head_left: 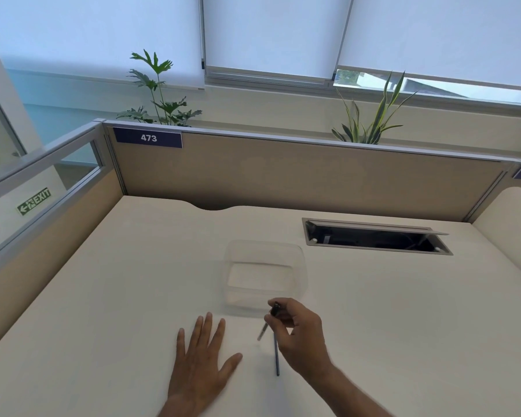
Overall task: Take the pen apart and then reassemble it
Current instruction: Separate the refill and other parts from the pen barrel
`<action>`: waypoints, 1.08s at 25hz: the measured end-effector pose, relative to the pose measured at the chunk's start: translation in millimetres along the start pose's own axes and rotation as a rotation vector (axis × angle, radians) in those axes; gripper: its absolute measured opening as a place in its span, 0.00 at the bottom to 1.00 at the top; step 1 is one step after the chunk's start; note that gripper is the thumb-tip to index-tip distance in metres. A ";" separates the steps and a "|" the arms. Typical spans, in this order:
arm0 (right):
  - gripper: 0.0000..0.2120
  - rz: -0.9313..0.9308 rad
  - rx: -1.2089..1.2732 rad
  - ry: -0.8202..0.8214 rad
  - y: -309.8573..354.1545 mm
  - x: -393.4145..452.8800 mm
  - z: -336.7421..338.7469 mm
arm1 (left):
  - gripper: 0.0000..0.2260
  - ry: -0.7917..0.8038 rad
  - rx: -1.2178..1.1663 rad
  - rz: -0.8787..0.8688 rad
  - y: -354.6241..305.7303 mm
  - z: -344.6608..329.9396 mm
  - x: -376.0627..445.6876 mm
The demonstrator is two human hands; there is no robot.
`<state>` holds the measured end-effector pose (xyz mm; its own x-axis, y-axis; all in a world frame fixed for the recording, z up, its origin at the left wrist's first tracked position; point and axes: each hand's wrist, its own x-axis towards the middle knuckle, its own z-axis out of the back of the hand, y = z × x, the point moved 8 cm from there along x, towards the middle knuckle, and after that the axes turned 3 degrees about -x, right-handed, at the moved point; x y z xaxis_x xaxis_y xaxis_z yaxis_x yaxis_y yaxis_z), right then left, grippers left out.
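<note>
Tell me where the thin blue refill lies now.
In the head view the blue refill lies on the desk, between the flat left hand and the right hand, nearer the right.

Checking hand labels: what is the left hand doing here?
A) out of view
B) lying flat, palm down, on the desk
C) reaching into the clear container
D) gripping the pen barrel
B: the left hand lies spread and empty on the desk, while the right hand holds the pen piece.

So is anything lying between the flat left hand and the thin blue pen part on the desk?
Nothing visible does. The left hand lies flat on the bare desk, and the blue pen part lies just to its right with clear surface between. The right hand holds another pen piece above it.
</note>
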<state>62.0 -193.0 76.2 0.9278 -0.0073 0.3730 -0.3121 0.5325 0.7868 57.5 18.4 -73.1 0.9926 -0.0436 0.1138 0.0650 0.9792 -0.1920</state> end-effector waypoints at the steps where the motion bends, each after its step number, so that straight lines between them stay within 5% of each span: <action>1: 0.11 0.006 -0.003 0.010 -0.1 0.3 -2.5 | 0.36 -0.008 -0.002 -0.001 0.0 -0.6 0.3; 6: 0.07 0.025 -0.081 0.143 -5.3 -0.4 -20.1 | 0.36 -0.035 -0.006 -0.006 0.4 -1.9 -0.1; 12: 0.08 0.084 -0.007 -0.013 1.8 2.2 -7.6 | 0.35 -0.058 -0.010 -0.013 -0.7 1.2 -0.4; 17: 0.05 0.045 -0.068 0.157 -10.4 -5.5 -25.4 | 0.35 -0.066 -0.003 -0.011 -0.4 0.7 0.3; 27: 0.05 0.135 0.001 -0.043 0.7 -6.9 -3.8 | 0.35 -0.059 0.000 0.003 0.4 0.2 0.2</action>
<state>56.2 -189.4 72.3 0.8677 0.0280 0.4962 -0.4337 0.5303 0.7285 57.6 18.8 -73.0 0.9849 -0.0284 0.1705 0.0616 0.9793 -0.1928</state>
